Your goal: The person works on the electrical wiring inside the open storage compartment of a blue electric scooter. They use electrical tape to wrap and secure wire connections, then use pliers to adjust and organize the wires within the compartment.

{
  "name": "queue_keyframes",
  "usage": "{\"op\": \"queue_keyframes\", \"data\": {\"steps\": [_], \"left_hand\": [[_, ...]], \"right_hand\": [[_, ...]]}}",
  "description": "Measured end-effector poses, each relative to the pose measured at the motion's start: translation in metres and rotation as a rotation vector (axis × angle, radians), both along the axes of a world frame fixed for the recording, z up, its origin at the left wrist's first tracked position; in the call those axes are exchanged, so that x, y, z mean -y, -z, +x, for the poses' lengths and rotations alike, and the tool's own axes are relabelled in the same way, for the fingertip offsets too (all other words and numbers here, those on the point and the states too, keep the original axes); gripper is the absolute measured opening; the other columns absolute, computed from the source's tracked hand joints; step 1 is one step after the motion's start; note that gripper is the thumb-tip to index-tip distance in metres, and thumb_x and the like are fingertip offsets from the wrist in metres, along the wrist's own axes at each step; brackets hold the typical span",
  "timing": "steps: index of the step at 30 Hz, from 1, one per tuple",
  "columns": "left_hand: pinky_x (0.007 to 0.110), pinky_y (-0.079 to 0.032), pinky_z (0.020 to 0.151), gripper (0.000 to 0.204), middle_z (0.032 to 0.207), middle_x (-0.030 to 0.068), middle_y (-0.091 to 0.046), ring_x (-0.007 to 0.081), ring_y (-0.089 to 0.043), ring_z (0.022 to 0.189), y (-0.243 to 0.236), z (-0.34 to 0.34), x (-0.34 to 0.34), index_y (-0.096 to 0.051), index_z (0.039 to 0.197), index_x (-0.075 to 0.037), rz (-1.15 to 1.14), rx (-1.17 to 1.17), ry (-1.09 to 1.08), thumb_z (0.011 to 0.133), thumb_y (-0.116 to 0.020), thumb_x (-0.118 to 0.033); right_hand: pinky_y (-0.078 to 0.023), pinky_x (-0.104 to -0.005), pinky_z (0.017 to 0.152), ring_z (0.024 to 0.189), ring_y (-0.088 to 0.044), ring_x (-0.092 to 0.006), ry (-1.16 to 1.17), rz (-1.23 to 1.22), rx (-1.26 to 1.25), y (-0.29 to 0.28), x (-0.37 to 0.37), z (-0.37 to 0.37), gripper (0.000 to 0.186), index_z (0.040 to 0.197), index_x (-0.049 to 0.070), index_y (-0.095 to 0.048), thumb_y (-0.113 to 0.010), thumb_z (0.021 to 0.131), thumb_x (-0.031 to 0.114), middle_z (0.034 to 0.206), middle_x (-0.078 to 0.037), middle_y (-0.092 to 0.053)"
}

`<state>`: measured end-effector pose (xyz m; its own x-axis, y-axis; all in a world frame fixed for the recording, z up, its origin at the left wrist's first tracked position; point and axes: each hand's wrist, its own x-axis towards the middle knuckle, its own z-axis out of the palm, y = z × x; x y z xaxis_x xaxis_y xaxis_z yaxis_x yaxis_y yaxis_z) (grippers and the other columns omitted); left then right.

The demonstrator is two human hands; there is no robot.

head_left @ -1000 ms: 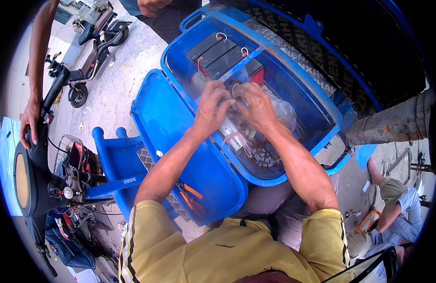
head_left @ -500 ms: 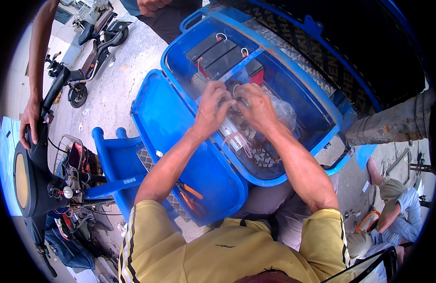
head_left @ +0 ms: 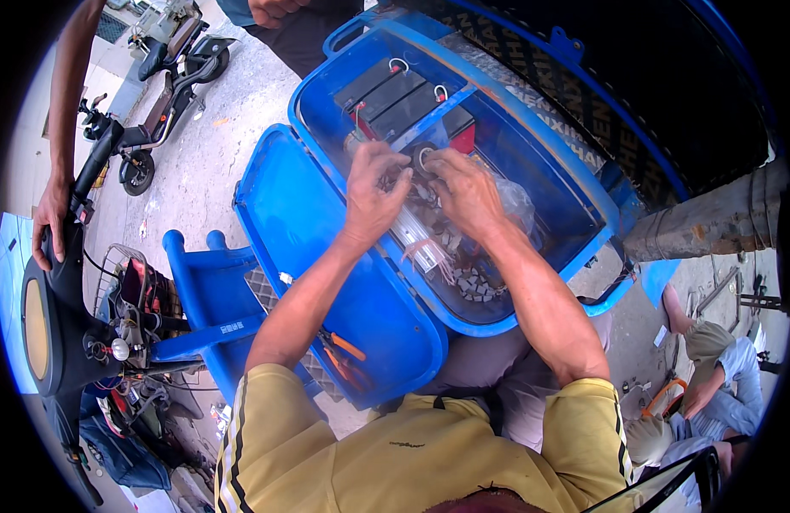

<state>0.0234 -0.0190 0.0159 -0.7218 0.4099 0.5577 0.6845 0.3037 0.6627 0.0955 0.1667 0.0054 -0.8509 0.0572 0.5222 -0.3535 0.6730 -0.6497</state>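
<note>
My right hand (head_left: 468, 190) pinches a dark roll (head_left: 419, 156) at its ten o'clock; my left hand (head_left: 373, 197) curls loosely (on something or not, I cannot tell). Weak pinch could drop the roll.

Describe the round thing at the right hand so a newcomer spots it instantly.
Find the open blue box and its blue crossbar. At the right hand, near the crossbar, is a dark round object. Its pale ring sets it apart from the blocky black batteries.
</note>
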Motion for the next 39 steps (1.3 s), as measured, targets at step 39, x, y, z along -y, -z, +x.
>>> {"op": "queue_keyframes", "data": {"steps": [39], "left_hand": [[0.032,-0.056,0.079,0.019,0.114,0.0101,-0.061,0.0193,-0.066,0.100,0.000,-0.003,0.003,-0.072,0.106,0.001,-0.076,-0.006,0.053,0.089,-0.079,0.003]], "right_hand": [[-0.054,-0.0488,0.093,0.104,-0.065,-0.0350,0.031,0.143,0.014,0.000,-0.001,0.005,0.024,0.113,0.004,-0.072,-0.074,0.089,0.005,0.117,-0.008,-0.068]]}}
